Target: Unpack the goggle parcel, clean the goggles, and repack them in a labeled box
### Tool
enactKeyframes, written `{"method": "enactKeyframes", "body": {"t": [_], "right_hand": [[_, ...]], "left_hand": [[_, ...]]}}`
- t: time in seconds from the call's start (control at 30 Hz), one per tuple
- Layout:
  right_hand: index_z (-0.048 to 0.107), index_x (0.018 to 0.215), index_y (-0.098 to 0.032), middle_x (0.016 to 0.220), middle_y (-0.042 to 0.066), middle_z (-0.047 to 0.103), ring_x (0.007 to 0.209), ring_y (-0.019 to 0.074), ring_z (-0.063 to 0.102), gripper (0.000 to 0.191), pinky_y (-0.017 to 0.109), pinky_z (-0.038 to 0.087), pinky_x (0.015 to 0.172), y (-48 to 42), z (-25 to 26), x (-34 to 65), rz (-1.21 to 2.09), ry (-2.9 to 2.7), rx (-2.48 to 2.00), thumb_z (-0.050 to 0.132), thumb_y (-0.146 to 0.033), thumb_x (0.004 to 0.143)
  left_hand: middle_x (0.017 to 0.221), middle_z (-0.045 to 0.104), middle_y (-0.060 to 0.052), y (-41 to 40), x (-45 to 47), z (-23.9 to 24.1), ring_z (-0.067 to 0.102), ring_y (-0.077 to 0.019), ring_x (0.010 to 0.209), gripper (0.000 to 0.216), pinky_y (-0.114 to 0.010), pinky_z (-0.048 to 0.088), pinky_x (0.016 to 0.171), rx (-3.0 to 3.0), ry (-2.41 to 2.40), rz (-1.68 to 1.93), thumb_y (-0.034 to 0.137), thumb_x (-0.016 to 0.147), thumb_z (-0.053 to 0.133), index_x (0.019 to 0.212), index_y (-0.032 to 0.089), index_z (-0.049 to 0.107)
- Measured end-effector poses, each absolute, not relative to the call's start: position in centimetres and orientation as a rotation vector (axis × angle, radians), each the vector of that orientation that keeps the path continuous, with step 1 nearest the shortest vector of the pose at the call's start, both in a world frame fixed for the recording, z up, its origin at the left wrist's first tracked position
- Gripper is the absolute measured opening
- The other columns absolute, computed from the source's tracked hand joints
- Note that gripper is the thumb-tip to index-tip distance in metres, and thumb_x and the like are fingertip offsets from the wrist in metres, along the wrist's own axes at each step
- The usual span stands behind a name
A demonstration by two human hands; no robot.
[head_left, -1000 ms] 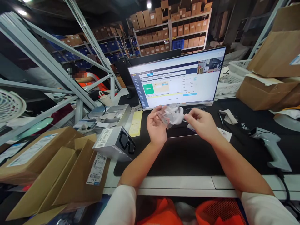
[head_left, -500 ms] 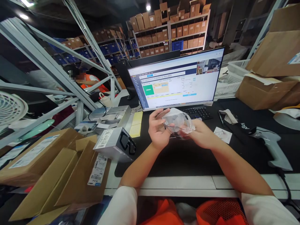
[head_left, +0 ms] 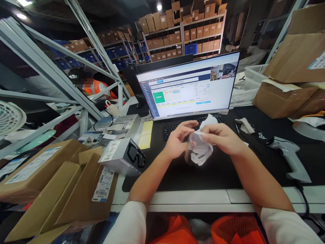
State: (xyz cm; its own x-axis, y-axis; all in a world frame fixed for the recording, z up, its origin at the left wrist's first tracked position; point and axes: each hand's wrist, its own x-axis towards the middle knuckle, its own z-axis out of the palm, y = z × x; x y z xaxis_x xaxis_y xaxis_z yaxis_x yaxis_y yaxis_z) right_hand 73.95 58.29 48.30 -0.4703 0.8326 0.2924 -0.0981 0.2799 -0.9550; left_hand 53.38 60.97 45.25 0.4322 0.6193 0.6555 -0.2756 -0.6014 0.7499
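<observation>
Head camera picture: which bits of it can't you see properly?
In the head view:
Keyboard: partly hidden by the left hand and right hand.
See-through thing they handle: too blurred to say what it is.
White fan: cut off by the left edge.
Monitor: tiny writing, too small to read.

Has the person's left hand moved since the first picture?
Yes: the left hand has moved rightward in the view, leaving a wider gap to the yellow papers on the desk.
</observation>
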Motion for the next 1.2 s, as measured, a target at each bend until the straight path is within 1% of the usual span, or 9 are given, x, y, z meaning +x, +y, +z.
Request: {"method": "enactKeyframes", "body": {"t": [0.13, 0.23, 0.3, 0.37, 0.47, 0.63, 0.87, 1.07, 1.2], "right_hand": [[0.059, 0.070, -0.019, 0.061, -0.002, 0.052, 0.054, 0.0101, 0.044, 0.039, 0.024, 0.035, 0.051, 59.2, 47.5, 72.2, 1.397, -1.187, -0.616, 0.081, -0.049, 0.080], [0.057, 0.065, -0.019, 0.061, -0.002, 0.052, 0.055, 0.0099, 0.045, 0.039, 0.023, 0.035, 0.053, 59.7, 47.7, 72.0, 1.379, -1.020, -0.635, 0.086, -0.045, 0.072], [0.057, 0.064, -0.018, 0.061, -0.001, 0.053, 0.055, 0.0098, 0.045, 0.038, 0.023, 0.035, 0.053, 59.7, 48.0, 72.3, 1.402, -1.033, -0.658, 0.086, -0.042, 0.070], [0.059, 0.065, -0.018, 0.060, -0.001, 0.054, 0.055, 0.0098, 0.045, 0.036, 0.023, 0.034, 0.053, 59.5, 48.2, 72.6, 1.436, -1.101, -0.672, 0.085, -0.042, 0.071], [0.059, 0.065, -0.018, 0.058, -0.001, 0.053, 0.054, 0.0102, 0.044, 0.036, 0.024, 0.033, 0.053, 59.3, 48.4, 72.8, 1.482, -1.167, -0.670, 0.083, -0.043, 0.073], [0.055, 0.063, -0.019, 0.056, -0.002, 0.050, 0.053, 0.0102, 0.042, 0.033, 0.025, 0.031, 0.055, 60.0, 47.9, 72.9, 1.424, -1.209, -0.689, 0.075, -0.043, 0.075], [0.055, 0.060, -0.018, 0.060, 0.000, 0.051, 0.063, 0.0137, 0.043, 0.028, 0.029, 0.029, 0.061, 61.1, 46.6, 72.5, 0.798, -1.672, -1.065, 0.058, -0.039, 0.079], [0.053, 0.059, -0.018, 0.059, -0.002, 0.047, 0.062, 0.0128, 0.040, 0.030, 0.028, 0.029, 0.060, 60.8, 46.4, 71.1, 0.957, -1.788, -0.920, 0.054, -0.040, 0.078], [0.049, 0.059, -0.019, 0.060, -0.002, 0.045, 0.062, 0.0124, 0.039, 0.032, 0.028, 0.029, 0.061, 60.3, 46.6, 71.0, 0.859, -1.673, -0.881, 0.055, -0.039, 0.083]], "left_hand": [[0.119, 0.069, -0.009, 61.6, 53.7, 44.6, 0.070, -0.0208, 0.111, 0.037, -0.035, 0.057, 0.095, 1.757, 0.541, 1.631, 0.038, 0.088, 0.082, 0.114, 0.024, 0.059], [0.086, 0.063, -0.002, 61.3, 53.3, 45.0, 0.064, -0.0142, 0.081, 0.014, -0.029, 0.052, 0.076, 2.056, 0.607, 1.893, 0.030, 0.095, 0.071, 0.100, 0.022, 0.060], [0.067, 0.052, 0.004, 60.9, 52.9, 45.7, 0.052, -0.0120, 0.063, 0.005, -0.028, 0.043, 0.064, 2.473, 0.553, 1.830, 0.022, 0.096, 0.065, 0.094, 0.021, 0.060], [0.060, 0.050, 0.005, 60.5, 52.5, 46.5, 0.046, -0.0120, 0.054, 0.003, -0.029, 0.038, 0.059, 2.796, 0.538, 1.617, 0.020, 0.096, 0.062, 0.099, 0.020, 0.062], [0.064, 0.058, 0.003, 60.0, 51.8, 47.6, 0.050, -0.0133, 0.055, 0.012, -0.031, 0.038, 0.059, 2.927, 0.635, 1.422, 0.020, 0.099, 0.056, 0.106, 0.018, 0.066], [0.075, 0.070, 0.000, 59.7, 50.2, 48.9, 0.061, -0.0146, 0.067, 0.016, -0.031, 0.041, 0.066, 2.958, 0.663, 1.166, 0.014, 0.102, 0.056, 0.105, 0.020, 0.070], [0.095, 0.078, -0.004, 59.5, 49.2, 50.0, 0.070, -0.0185, 0.082, 0.015, -0.034, 0.045, 0.075, 3.003, 0.925, 1.034, 0.020, 0.105, 0.053, 0.099, 0.018, 0.068], [0.094, 0.078, -0.004, 59.2, 48.4, 50.9, 0.071, -0.0193, 0.082, 0.020, -0.034, 0.047, 0.077, 2.968, 1.049, 1.076, 0.023, 0.105, 0.051, 0.097, 0.019, 0.068], [0.092, 0.079, -0.003, 58.9, 48.1, 51.3, 0.070, -0.0186, 0.080, 0.021, -0.034, 0.046, 0.074, 2.956, 0.966, 1.147, 0.024, 0.106, 0.051, 0.095, 0.020, 0.068]]}}
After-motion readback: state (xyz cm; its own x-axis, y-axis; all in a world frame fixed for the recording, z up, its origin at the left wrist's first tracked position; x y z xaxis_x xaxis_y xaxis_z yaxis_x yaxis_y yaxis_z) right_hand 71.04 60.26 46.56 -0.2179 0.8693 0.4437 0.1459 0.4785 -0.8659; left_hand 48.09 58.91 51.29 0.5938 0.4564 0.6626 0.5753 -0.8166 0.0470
